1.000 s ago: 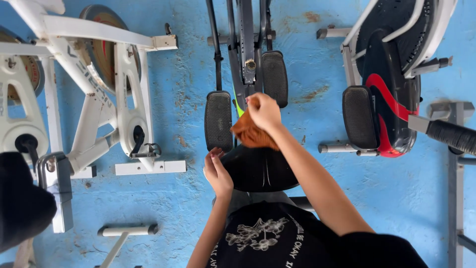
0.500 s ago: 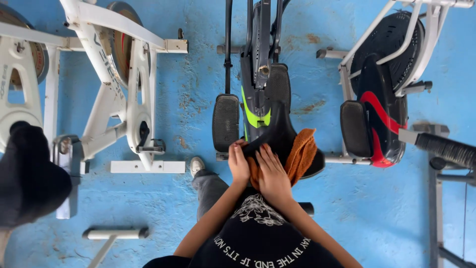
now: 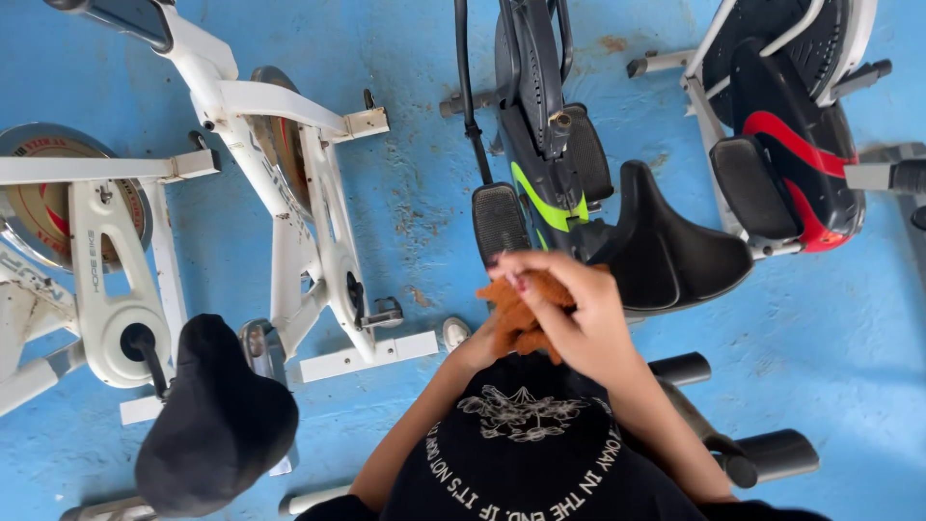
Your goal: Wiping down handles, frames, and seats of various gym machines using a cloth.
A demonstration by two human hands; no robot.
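Your right hand [image 3: 579, 323] has its fingers [image 3: 526, 265] curled tight round a bunched-up orange cloth [image 3: 516, 314], held up just over your black shirt [image 3: 531, 453]. Your left hand is mostly hidden behind the cloth, so can't tell its grip. Right past the cloth sits the black bike saddle [image 3: 670, 251]. White exercise bike [image 3: 309, 222] off to the left, blue floor [image 3: 849, 328] all around.

a gym: exercise bikes [image 3: 289, 193] and an elliptical trainer [image 3: 550, 164] on blue floor [image 3: 415, 193].
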